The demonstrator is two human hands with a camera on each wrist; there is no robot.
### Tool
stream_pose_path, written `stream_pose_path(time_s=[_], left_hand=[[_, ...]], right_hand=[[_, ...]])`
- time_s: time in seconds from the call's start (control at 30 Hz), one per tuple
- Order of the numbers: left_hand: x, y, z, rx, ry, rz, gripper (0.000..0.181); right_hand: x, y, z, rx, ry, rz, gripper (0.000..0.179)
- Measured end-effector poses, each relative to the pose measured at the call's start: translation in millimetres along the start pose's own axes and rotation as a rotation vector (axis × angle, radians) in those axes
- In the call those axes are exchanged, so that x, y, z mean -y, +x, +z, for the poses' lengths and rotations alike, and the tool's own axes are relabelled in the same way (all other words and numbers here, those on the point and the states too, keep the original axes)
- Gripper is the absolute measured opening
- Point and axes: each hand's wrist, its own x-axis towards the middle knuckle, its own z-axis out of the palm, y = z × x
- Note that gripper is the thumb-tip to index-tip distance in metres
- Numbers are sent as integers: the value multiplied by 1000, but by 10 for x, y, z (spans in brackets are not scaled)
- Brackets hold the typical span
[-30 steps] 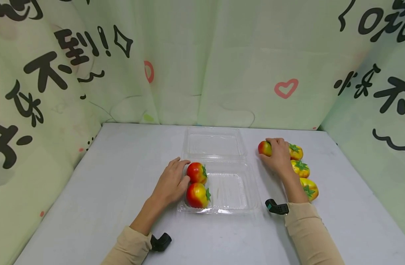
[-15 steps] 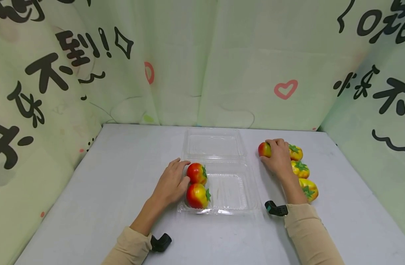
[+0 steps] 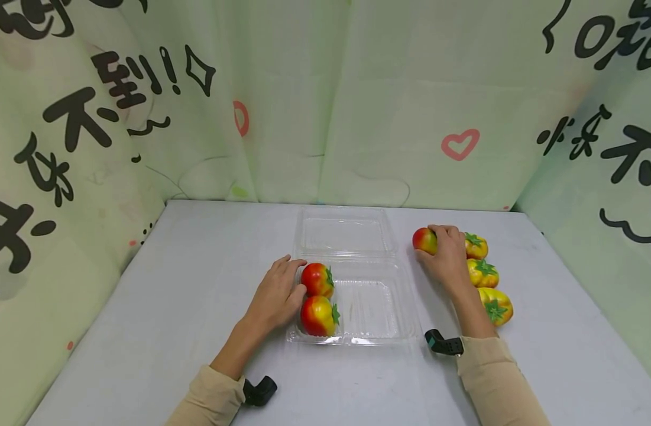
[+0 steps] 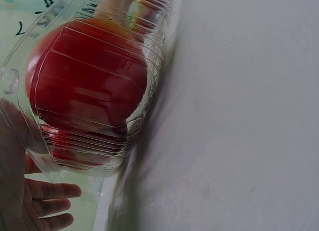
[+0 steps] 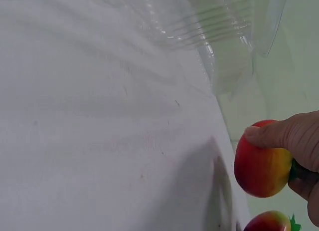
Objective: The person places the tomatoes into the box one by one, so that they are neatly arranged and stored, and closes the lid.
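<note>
My right hand (image 3: 446, 255) grips a red-and-yellow tomato (image 3: 424, 240) at the far right of the table, its thumb on the fruit's side in the right wrist view. Green sepals show behind that tomato (image 5: 262, 163). My left hand (image 3: 276, 293) rests at the left edge of a clear plastic clamshell box (image 3: 375, 338), fingers extended along the rim. Two tomatoes sit one behind the other in the box's left side, the nearer tomato (image 3: 318, 316) and the farther tomato (image 3: 317, 279). Through the ribbed wall, a tomato (image 4: 89, 71) fills much of the left wrist view.
Beside and behind my right forearm, three more tomatoes stand in a row: the far tomato (image 3: 476, 247), the middle tomato (image 3: 483, 274) and the near tomato (image 3: 496, 307). The box's lid (image 3: 345, 231) lies folded back. Printed green cloth (image 3: 389, 106) encloses the white table (image 3: 197, 236).
My right hand and the tomato in its grip have shifted very slightly left, the wrist dropping a little nearer. My left hand and the box have stayed in place.
</note>
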Motion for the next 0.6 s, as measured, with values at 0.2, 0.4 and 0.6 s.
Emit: stream_pose_path(time_s=[0.2, 0.4, 0.6], left_hand=[[-4, 1, 0, -2, -2, 7, 50], [-1, -1, 8, -9, -6, 24, 49], [4, -2, 6, -7, -18, 31, 49]], right_hand=[[85, -82, -59, -32, 43, -12, 60], [208, -170, -136, -49, 65, -3, 61], [342, -252, -210, -78, 78, -21, 61]])
